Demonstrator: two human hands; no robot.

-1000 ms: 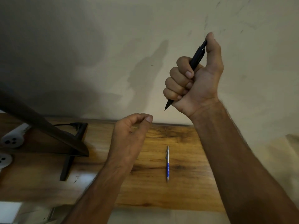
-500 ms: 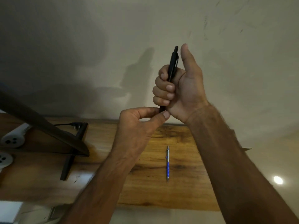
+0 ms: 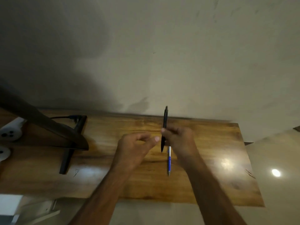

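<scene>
- The right hand (image 3: 180, 142) grips a black pen (image 3: 165, 120). Its fingers are curled round the lower half of the barrel, and a fingertip shows on the pen's left side.
- The black pen stands nearly upright above the bench (image 3: 211, 176). Its upper end rises past the back edge of the bench and shows against the wall (image 3: 178, 54). Its pointed lower end pokes out below the fingers, clear of the wood.
- The left hand (image 3: 133, 150) hangs just beside the pen on the left with its fingers loosely curled. It holds nothing. Its thumb reaches toward the barrel and the tip is very near it. The blur hides whether the two touch.
- The two hands sit close together over the middle of the bench, with only the pen between them.
- A blue and silver pen (image 3: 169, 163) lies flat on the bench right below the right hand. It runs front to back with its tip toward the person, and the right hand covers its far end.
- A dark monitor (image 3: 40, 120) slants across the left of the view. Its black stand (image 3: 65, 161) rests on the bench, and a black cable (image 3: 63, 117) runs in behind it.
- A white power strip (image 3: 9, 133) lies at the far left edge, partly under the monitor.
- A bright glare (image 3: 226, 163) sits on the wood at the right.
</scene>
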